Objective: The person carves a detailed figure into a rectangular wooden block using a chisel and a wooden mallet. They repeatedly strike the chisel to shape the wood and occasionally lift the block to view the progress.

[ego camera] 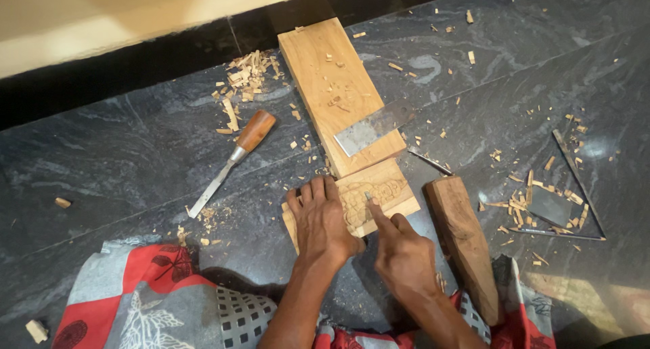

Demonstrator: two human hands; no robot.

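Small carved wood block [379, 194] on the dark stone floor [122, 173], long axis from 8 to 2 o'clock, butted against the near end of a longer plank [332, 85] at 12 o'clock. Left hand [321, 220] laid flat, fingers spread, over the block's 9 o'clock half, pressing without grasping. Right hand [404, 254] at 5 o'clock of the block, closed around a thin carving tool [371, 203], tip on the relief; handle hidden in the fist. Nearer the carved face: right hand, reaching toward 11 o'clock. Flat steel blade [372, 127] across the plank's near end. Wooden-handled chisel [233, 161] at 9 o'clock, well apart. Dark wooden mallet [464, 244] at 3 o'clock, just beside. Slim metal tools [562, 207] among chips at 3 o'clock, farther out. No packages, labels or signs visible.
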